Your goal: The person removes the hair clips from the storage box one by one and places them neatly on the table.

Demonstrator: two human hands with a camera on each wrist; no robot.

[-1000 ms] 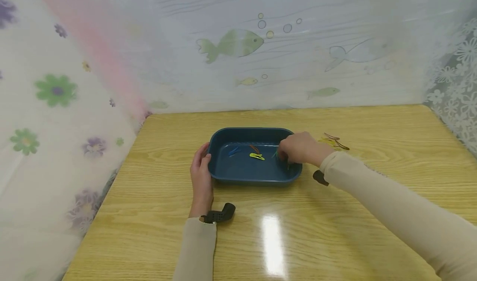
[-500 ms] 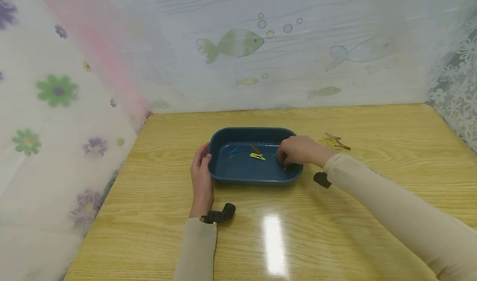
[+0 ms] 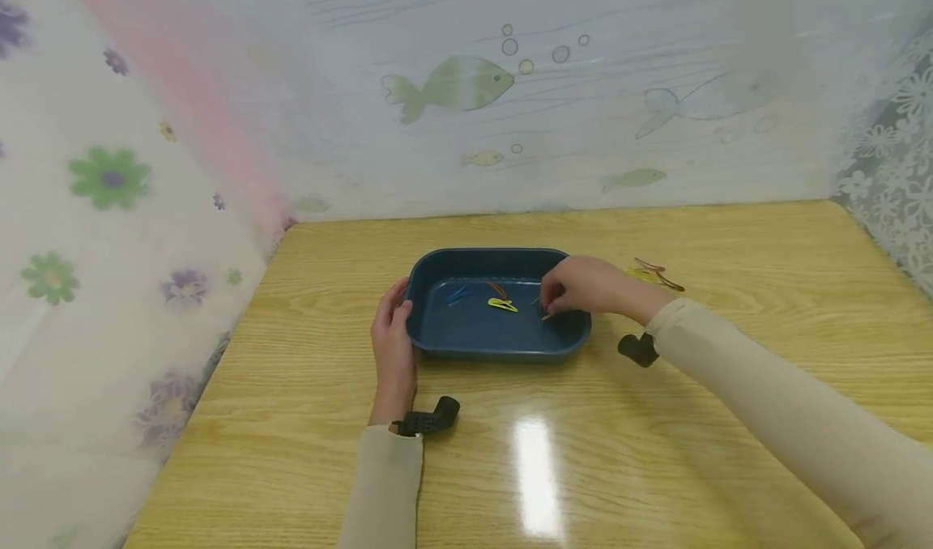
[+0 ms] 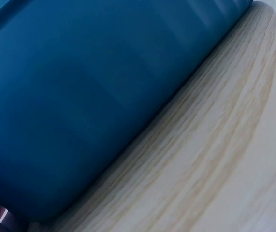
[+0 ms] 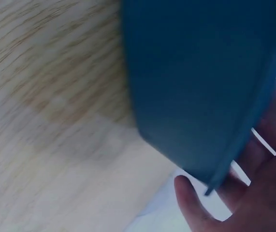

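Note:
A dark blue rectangular tray point(image 3: 496, 356) stands on the table. My left hand point(image 3: 394, 342) holds its left end, with the thumb near the rim and the other fingers along the outer wall. Over the right end, my right hand point(image 3: 586, 286) reaches inside with bent fingers and pinches a small hair clip, of which just an orange tip point(image 3: 547, 317) shows. Inside lie a blue hair clip point(image 3: 457, 294), a reddish-brown hair clip point(image 3: 497, 290) and a yellow snap hair clip point(image 3: 502, 304). A green clip point(image 3: 535, 300) is partly hidden by the right fingers.
On the table right of the tray lie several more hair clips, among them yellow ones point(image 3: 641, 274) and a brown one point(image 3: 670, 283), partly behind the right wrist. A black wrist camera point(image 3: 437, 416) sits on the left arm. A fish-printed curtain point(image 3: 466, 152) hangs behind the table.
My right hand has shifted slightly left inside the tray, and the orange tip beneath its fingers has moved with it. The left hand and the tray have stayed put.

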